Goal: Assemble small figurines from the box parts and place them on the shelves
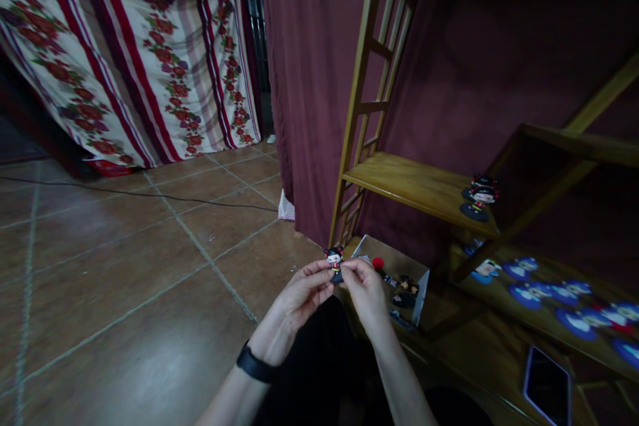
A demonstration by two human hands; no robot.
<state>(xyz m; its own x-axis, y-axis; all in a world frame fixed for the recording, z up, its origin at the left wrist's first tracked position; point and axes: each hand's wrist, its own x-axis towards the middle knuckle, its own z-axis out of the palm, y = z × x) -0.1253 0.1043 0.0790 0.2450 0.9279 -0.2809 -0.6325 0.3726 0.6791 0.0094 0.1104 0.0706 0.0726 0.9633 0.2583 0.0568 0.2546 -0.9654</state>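
Observation:
Both of my hands hold one small doll figurine (334, 257) with black hair, red-tipped buns and a dark base. My left hand (303, 291) grips it from the left with thumb and fingers. From the right, my right hand (366, 286) pinches it near the base, and its fingertips hide part of the lower body. Just beyond and to the right stands an open box (422, 296) with small dark and red pieces inside. Similar black-haired figurines (482, 196) stand on dark bases at the end of the wooden shelf (409, 180).
Several blue-and-white figurines (532, 293) lie on a lower shelf at right. A phone (548, 383) rests near the bottom right. The wooden ladder-like frame (357, 106) rises behind the box. A cable (200, 200) crosses the tiled floor (124, 246); a flowered cloth (164, 60) hangs behind.

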